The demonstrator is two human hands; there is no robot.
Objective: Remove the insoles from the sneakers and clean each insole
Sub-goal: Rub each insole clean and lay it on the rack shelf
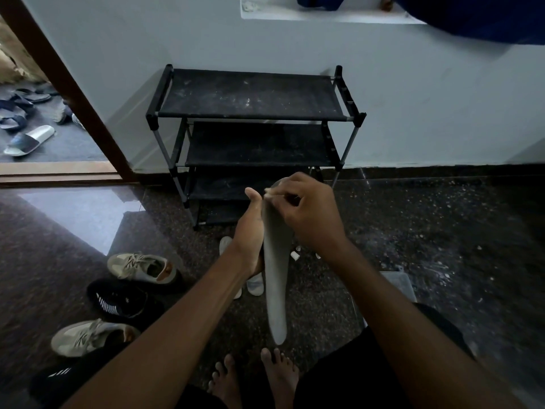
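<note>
A long grey insole (275, 284) hangs in front of me, toe end up, heel end down near my feet. My left hand (250, 234) holds it from the left side along its upper half. My right hand (306, 214) is closed at the insole's top, pinching a small pale bit that looks like a wipe or cloth against it. Two beige sneakers (141, 268) (88, 338) and a black sneaker (118, 301) lie on the floor at the left. White insoles (255, 284) lie on the floor behind the held one.
A black shoe rack (253, 113) with bare shelves stands against the wall ahead. A clear plastic box (398, 284) sits on the floor at the right. Small white items (295, 255) lie near the rack's foot. An open doorway at the left shows sandals (29, 140) outside.
</note>
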